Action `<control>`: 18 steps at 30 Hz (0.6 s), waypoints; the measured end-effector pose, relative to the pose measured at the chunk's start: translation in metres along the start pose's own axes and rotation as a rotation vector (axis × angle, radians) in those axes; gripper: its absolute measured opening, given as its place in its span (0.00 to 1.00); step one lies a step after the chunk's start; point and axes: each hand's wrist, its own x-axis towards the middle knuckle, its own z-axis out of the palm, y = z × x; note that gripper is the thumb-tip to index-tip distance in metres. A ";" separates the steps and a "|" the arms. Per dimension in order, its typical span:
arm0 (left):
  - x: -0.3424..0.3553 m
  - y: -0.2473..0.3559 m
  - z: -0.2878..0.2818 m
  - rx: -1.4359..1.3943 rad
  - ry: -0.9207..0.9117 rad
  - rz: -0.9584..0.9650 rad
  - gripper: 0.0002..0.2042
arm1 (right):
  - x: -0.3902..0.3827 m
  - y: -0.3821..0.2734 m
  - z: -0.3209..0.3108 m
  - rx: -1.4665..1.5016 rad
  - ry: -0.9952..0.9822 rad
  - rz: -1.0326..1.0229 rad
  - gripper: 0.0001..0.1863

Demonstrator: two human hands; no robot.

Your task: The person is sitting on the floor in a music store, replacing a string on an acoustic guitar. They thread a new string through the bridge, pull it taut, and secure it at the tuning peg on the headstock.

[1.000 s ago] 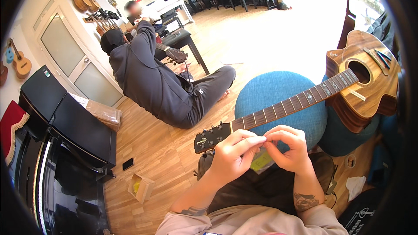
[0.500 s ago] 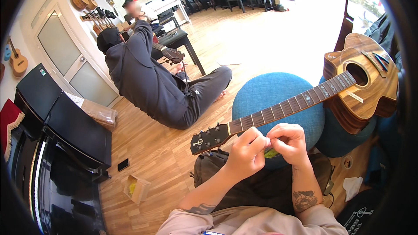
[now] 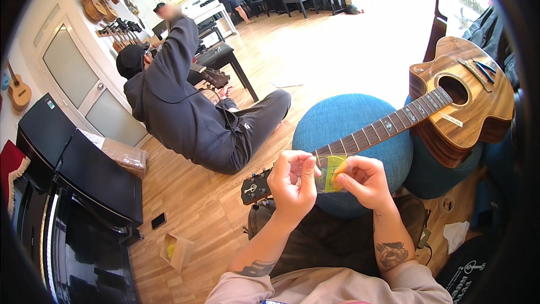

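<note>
A small clear plastic packet with a yellow-green label point(image 3: 332, 172), like a guitar string packet, is stretched between my two hands. My left hand point(image 3: 295, 183) pinches its left edge, and my right hand point(image 3: 363, 180) grips the right side with the thumb across the front. Just behind the hands lies an acoustic guitar point(image 3: 478, 101) without visible strings, its body on the right and its neck slanting down to the left. The dark headstock point(image 3: 257, 187) shows partly behind my left wrist. On the guitar's bridge rests a dark plier-like tool point(image 3: 485, 71).
Blue round stools point(image 3: 349, 118) support the guitar. A person in dark clothes point(image 3: 185, 101) sits on the floor at left with another guitar. Nearer are a black piano point(image 3: 84, 247), a phone point(image 3: 158, 220) and an open cardboard box point(image 3: 183, 250). White cloth or paper point(image 3: 455, 235) lies at right.
My hands have moved apart and slightly left and up, bringing the packet into plain view between them. The seated person's raised arm has shifted, and a person at the back now stands.
</note>
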 end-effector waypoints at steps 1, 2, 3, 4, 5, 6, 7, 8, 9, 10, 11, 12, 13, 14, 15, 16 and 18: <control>0.000 0.002 0.001 -0.052 0.003 -0.029 0.08 | 0.002 0.000 0.001 -0.006 0.029 -0.004 0.04; 0.000 0.006 0.003 -0.106 0.005 -0.063 0.09 | 0.002 0.000 0.001 -0.017 0.045 -0.004 0.04; -0.001 0.010 0.004 -0.134 -0.027 -0.106 0.14 | 0.002 0.001 0.000 -0.027 0.060 -0.004 0.05; -0.002 0.010 0.004 -0.133 -0.058 -0.125 0.15 | 0.003 0.003 -0.001 -0.037 0.075 -0.005 0.05; -0.003 0.010 0.003 -0.136 -0.093 -0.144 0.16 | 0.002 0.005 -0.004 -0.066 0.079 -0.037 0.05; -0.006 0.009 0.003 -0.139 -0.127 -0.163 0.17 | 0.002 0.009 -0.008 -0.094 0.083 -0.069 0.05; -0.008 0.004 0.003 -0.118 -0.126 -0.151 0.17 | 0.002 0.010 -0.010 -0.123 0.086 -0.101 0.05; -0.009 0.003 0.002 -0.128 -0.102 -0.144 0.17 | 0.002 0.010 -0.009 -0.139 0.096 -0.122 0.05; -0.010 0.003 0.002 -0.137 -0.078 -0.137 0.16 | 0.002 0.009 -0.008 -0.155 0.106 -0.144 0.05; -0.010 0.003 0.001 -0.146 -0.055 -0.130 0.16 | 0.003 0.007 -0.006 -0.171 0.116 -0.166 0.05; -0.010 0.002 0.001 -0.154 -0.011 -0.122 0.15 | 0.004 0.004 -0.001 -0.149 0.115 -0.179 0.04; -0.010 0.001 0.000 -0.162 0.032 -0.114 0.15 | 0.006 -0.001 0.005 -0.126 0.114 -0.192 0.04; -0.010 0.000 -0.001 -0.170 0.075 -0.105 0.14 | 0.007 -0.004 0.007 -0.104 0.114 -0.205 0.04; -0.010 -0.001 -0.003 -0.197 0.078 -0.123 0.14 | 0.008 -0.004 0.005 -0.158 0.086 -0.209 0.04; -0.010 -0.002 -0.005 -0.223 0.082 -0.140 0.14 | 0.008 -0.004 0.002 -0.212 0.058 -0.213 0.04; -0.010 -0.004 -0.007 -0.250 0.085 -0.157 0.14 | 0.008 -0.003 -0.002 -0.266 0.030 -0.216 0.04; -0.012 -0.009 -0.006 -0.325 0.059 -0.159 0.14 | 0.007 -0.002 -0.009 -0.332 -0.002 -0.245 0.04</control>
